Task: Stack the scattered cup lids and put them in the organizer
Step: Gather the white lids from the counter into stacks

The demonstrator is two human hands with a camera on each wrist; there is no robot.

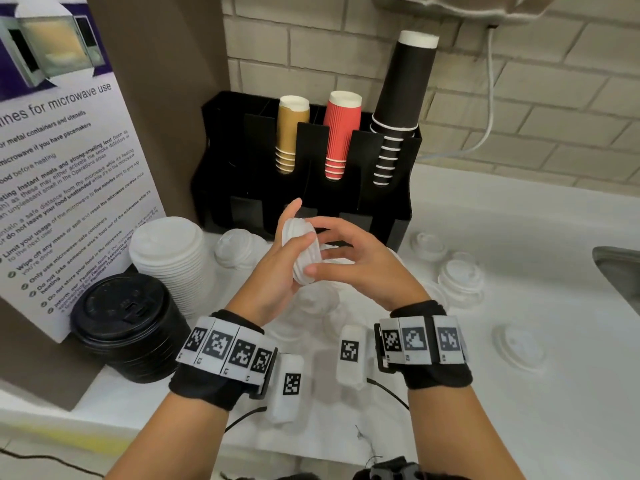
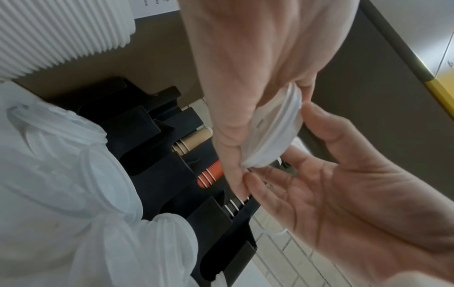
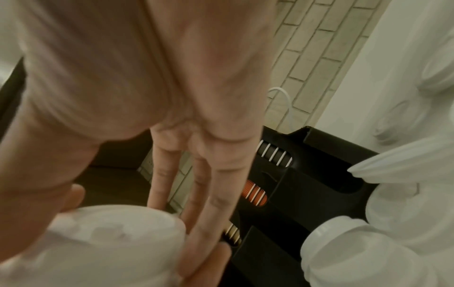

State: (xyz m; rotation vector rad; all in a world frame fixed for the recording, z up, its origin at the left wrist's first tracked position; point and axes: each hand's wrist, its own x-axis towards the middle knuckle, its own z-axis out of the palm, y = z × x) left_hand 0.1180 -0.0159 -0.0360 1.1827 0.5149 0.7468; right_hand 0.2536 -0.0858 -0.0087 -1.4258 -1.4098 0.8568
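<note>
Right hand (image 3: 137, 81) fills upper left, fingers (image 3: 216, 194) straight, reaching down onto blurred white lid stack (image 3: 105, 242) lower left. Black organizer (image 3: 314, 194) centre right; more clear lids (image 3: 383, 242) lower right.

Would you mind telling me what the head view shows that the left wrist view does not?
Only the head view shows the black lid stack, the sink edge and the loose lids scattered on the counter. Only the left wrist view shows the right hand's open palm. Both show the left hand holding the white lids before the black organizer.
</note>
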